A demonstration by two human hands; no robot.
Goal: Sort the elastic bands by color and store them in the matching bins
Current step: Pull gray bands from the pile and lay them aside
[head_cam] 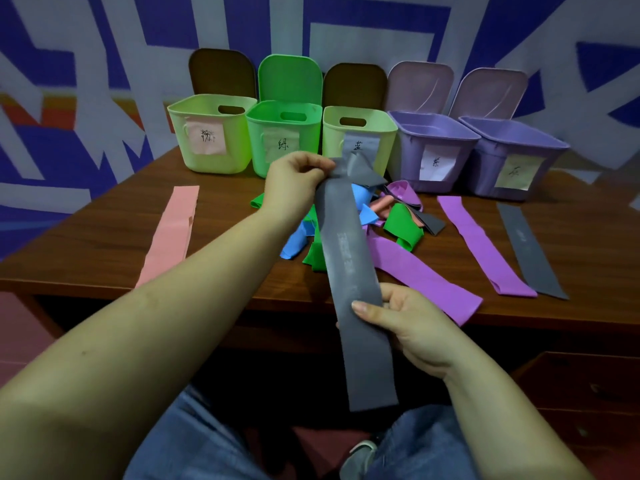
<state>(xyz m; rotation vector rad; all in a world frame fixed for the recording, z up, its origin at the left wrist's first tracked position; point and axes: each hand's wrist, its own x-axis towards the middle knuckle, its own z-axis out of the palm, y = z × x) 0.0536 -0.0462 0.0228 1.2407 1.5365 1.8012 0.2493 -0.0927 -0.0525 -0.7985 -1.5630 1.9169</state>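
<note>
Head view: I see a long grey band [349,268] stretched between both hands above the front edge of the table [104,244]. My left hand [294,181] pinches its far end, fingers curled tight around the bunched rubber, just in front of the middle bin. My right hand [408,323] holds it lower down, thumb laid across the top, the other fingers hidden underneath; the loose tail hangs toward my lap. Behind the band lies a jumbled pile of bands [388,220], blue, green, purple, pink and grey. A purple band [426,275] lies flat beside the pile, reaching the table edge. Further right, another purple strip [481,244] and a grey strip [530,251] lie side by side. A pink band [169,237] lies flat on the left. At the back stand five open bins with paper labels: pale green bin [211,133], bright green bin [282,136], middle bin [360,133], and two purple bins [436,150]
</note>
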